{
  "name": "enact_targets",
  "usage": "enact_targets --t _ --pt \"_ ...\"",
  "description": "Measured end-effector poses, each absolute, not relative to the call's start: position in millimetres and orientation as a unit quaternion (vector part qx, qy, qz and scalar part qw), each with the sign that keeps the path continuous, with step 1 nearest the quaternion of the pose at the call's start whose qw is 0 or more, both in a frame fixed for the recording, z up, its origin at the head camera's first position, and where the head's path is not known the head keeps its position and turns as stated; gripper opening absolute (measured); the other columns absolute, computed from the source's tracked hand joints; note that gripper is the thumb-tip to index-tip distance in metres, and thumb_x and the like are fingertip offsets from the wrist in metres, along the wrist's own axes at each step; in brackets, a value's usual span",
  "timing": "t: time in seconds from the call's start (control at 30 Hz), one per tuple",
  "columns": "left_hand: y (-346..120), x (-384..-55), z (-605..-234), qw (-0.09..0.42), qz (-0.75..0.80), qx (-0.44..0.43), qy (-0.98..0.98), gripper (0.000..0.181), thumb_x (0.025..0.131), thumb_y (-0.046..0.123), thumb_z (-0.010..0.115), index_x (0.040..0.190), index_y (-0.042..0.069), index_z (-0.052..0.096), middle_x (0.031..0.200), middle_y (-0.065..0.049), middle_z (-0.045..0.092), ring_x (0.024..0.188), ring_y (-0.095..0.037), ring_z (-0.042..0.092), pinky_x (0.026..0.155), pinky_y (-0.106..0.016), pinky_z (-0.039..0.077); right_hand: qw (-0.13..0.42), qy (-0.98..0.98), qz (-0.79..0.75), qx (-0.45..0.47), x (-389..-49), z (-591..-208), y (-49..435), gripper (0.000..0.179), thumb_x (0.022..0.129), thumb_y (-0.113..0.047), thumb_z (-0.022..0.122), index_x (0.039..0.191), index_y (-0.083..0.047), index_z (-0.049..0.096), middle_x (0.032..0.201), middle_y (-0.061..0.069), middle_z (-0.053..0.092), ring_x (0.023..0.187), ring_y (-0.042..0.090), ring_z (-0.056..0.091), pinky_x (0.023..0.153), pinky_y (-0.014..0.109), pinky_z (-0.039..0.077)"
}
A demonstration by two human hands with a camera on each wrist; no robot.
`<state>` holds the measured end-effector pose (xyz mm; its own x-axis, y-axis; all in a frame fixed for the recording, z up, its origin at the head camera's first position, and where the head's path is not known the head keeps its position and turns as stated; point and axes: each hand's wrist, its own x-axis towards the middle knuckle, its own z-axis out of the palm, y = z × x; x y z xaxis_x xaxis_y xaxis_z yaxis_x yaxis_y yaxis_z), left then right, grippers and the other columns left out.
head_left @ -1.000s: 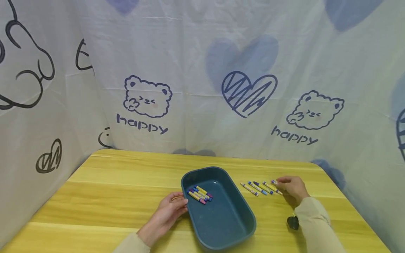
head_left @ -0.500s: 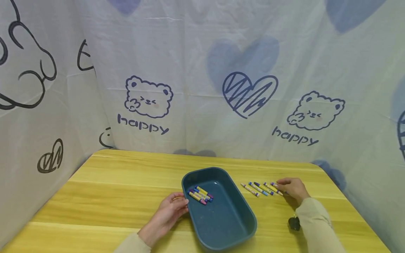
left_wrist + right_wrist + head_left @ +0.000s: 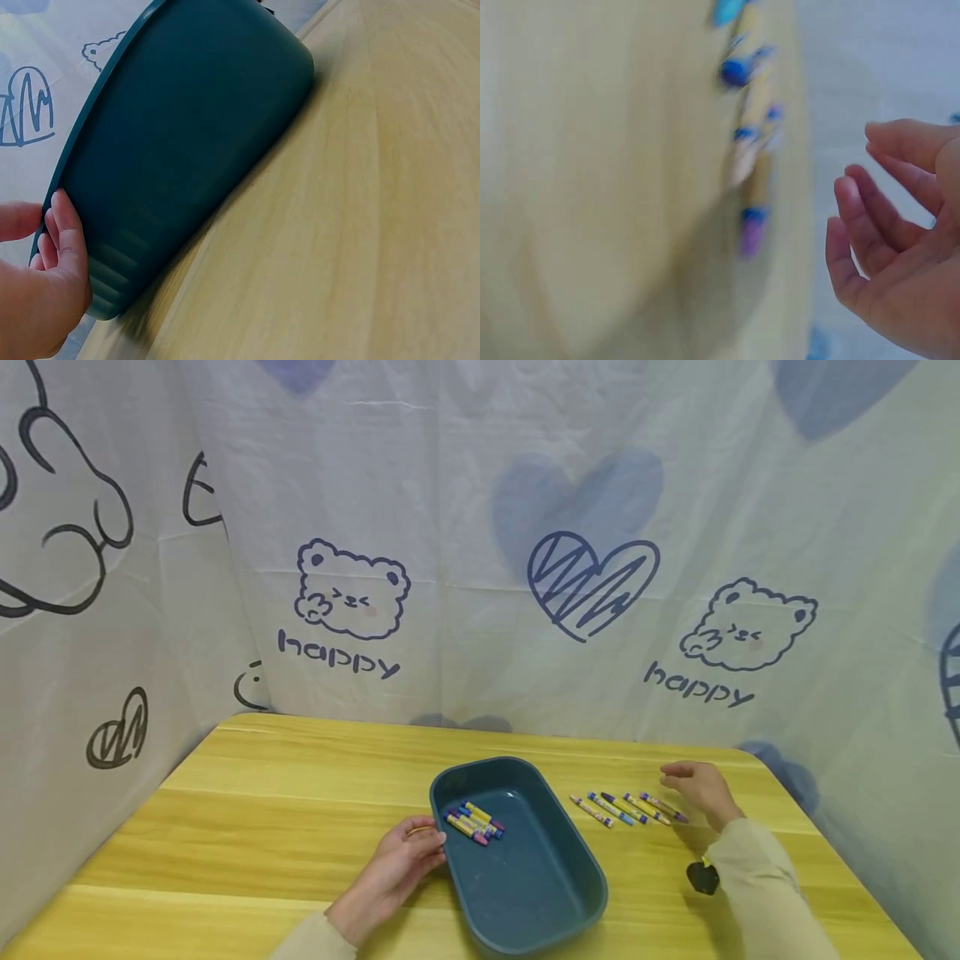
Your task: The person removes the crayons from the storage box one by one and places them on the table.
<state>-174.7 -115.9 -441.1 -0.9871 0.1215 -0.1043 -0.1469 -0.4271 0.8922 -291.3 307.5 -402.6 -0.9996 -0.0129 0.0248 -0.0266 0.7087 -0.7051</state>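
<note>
My left hand [image 3: 401, 864] grips the left rim of a dark teal plastic bin [image 3: 532, 893]; in the left wrist view the bin's outer wall [image 3: 187, 135] leans above the tabletop. Several crayons [image 3: 472, 825] lie bunched inside the bin at its far left. To the right of the bin, more crayons [image 3: 618, 808] lie side by side in a slanted row on the table. A purple-tipped crayon [image 3: 667, 809] forms the row's right end. Just above and right of it hovers my right hand [image 3: 703, 792], its fingers loosely bent and holding nothing, as the right wrist view also shows.
A wood-grain table [image 3: 300, 810] bears everything. Behind it hangs a pale printed curtain [image 3: 457, 643] with hearts and bears. A small black object [image 3: 702, 877] with a yellow bit shows at the right sleeve [image 3: 761, 868].
My right hand has let go of the purple-tipped crayon at the row's right end and lifted up and away. The left hand and the bin have stayed put.
</note>
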Motion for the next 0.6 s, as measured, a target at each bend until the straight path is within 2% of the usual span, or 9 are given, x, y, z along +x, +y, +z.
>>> enact_targets --t 0.23,0.37,0.6 --pt "-117.1 -174.5 -441.2 0.079 0.843 -0.014 0.532 0.03 0.091 -0.007 0.054 0.116 -0.007 0.038 0.09 -0.006 0.057 0.078 -0.013 0.057 0.074 -0.024 0.052 -0.007 -0.915 0.403 0.021 -289.5 -373.4 279.2 0.045 0.1 -0.021 0.05 0.134 0.009 0.047 0.136 0.031 0.045 0.123 0.048 0.042 0.101 0.059 0.036" --pt "-116.5 -174.1 -440.8 0.078 0.844 -0.013 0.531 0.029 0.091 -0.007 0.054 0.115 -0.007 0.038 0.089 -0.005 0.058 0.077 -0.012 0.057 0.074 -0.024 0.052 -0.014 -0.907 0.42 0.024 -285.8 -360.2 259.5 0.045 0.1 -0.021 0.051 0.135 0.007 0.048 0.138 0.029 0.044 0.126 0.047 0.039 0.103 0.058 0.033" --pt "-115.6 -174.2 -440.5 0.076 0.843 -0.017 0.532 0.029 0.091 -0.007 0.054 0.116 -0.007 0.038 0.089 -0.005 0.057 0.077 -0.012 0.057 0.074 -0.024 0.052 0.0 -0.901 0.427 0.07 -277.2 -344.8 225.3 0.04 0.099 -0.018 0.053 0.131 0.006 0.053 0.133 0.026 0.05 0.123 0.043 0.045 0.1 0.055 0.039"
